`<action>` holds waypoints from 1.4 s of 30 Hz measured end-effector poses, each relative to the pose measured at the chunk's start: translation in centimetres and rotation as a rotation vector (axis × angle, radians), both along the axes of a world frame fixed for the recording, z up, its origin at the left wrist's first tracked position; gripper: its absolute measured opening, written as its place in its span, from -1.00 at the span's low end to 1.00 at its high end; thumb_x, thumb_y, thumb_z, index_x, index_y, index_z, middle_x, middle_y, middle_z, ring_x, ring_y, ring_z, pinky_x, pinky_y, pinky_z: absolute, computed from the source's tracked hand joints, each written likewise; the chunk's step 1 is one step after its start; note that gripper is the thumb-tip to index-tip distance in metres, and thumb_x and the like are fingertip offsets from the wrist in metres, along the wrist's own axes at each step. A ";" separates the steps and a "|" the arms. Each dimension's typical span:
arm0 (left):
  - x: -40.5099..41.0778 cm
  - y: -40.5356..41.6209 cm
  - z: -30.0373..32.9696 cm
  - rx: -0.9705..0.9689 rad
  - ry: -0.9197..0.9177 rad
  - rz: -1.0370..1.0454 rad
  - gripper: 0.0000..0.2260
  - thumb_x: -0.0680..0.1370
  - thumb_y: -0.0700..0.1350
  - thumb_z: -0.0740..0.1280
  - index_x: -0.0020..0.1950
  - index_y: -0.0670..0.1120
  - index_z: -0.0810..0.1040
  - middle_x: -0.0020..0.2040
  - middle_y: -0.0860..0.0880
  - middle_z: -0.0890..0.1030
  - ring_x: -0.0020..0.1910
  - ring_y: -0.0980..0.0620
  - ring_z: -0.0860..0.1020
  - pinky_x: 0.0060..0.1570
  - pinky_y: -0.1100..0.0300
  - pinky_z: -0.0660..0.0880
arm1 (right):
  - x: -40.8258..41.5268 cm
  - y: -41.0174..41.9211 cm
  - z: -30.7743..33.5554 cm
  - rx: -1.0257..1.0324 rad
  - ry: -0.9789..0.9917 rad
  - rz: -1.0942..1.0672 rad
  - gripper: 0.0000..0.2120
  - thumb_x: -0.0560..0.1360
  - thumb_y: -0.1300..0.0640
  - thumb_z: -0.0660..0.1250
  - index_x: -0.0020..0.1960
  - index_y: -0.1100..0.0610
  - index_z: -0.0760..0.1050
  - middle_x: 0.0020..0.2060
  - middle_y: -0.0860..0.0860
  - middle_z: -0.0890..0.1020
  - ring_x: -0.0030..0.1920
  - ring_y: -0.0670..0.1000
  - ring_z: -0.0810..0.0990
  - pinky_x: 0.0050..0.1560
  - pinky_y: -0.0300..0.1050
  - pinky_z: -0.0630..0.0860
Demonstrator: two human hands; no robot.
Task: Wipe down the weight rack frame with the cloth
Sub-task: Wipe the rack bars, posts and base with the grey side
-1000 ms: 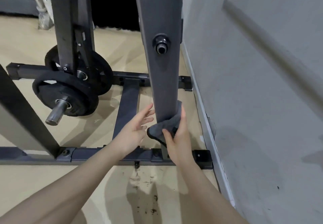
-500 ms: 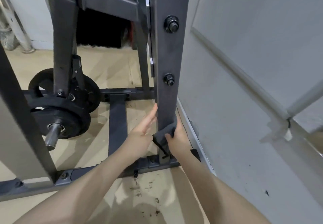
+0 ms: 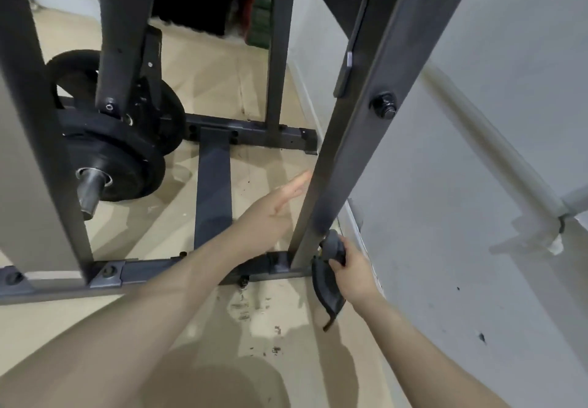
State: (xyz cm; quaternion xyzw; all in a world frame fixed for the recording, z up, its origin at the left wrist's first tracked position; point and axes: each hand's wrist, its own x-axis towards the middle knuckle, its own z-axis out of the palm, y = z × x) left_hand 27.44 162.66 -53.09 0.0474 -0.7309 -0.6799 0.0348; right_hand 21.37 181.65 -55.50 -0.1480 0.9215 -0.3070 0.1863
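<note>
The right hand [image 3: 353, 269] grips a bunched dark grey cloth [image 3: 327, 280], soft and folded, at the foot of the weight rack frame's upright post [image 3: 356, 127]; a tail of it hangs below the fist. The left hand [image 3: 270, 213] lies spread, fingers straight, just beside the post's other face. The wall [image 3: 461, 185] runs close past the right hand, leaving a narrow gap. Beyond the left hand, round black weight plates [image 3: 111, 153] sit on a steel peg above the beige floor [image 3: 261, 328].
</note>
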 end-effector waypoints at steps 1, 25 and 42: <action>0.2 -0.2 -1.3 0.006 -0.025 0.061 -0.24 0.48 -0.47 0.02 0.30 0.40 0.20 0.48 0.15 0.24 0.41 0.25 0.25 0.37 0.17 0.22 | 0.7 0.2 -0.8 0.074 -0.002 0.068 -0.63 0.57 0.33 0.15 0.34 0.11 0.36 0.02 -0.04 0.54 0.03 -0.04 0.50 -0.12 -0.36 0.31; 1.8 -0.4 -24.9 -1.116 -0.715 -0.024 -0.44 0.57 -0.05 0.16 0.54 -0.03 0.05 0.51 -0.05 0.13 0.42 -0.05 0.20 0.36 0.14 0.21 | -3.3 -5.2 -11.1 1.308 1.209 1.095 -0.47 0.57 0.15 0.09 0.47 0.32 0.06 0.40 0.27 0.22 0.41 0.28 0.18 0.44 0.16 0.04; 1.1 -3.1 -5.9 -0.376 -0.198 0.054 -0.46 0.59 -0.35 0.08 0.51 0.06 0.17 0.54 0.10 0.08 0.47 0.09 0.19 0.29 0.40 0.15 | -2.6 -7.3 6.2 1.173 1.571 1.002 -0.50 0.44 0.27 -0.02 0.25 0.20 0.53 0.16 0.15 0.55 0.17 0.23 0.44 0.39 0.09 0.21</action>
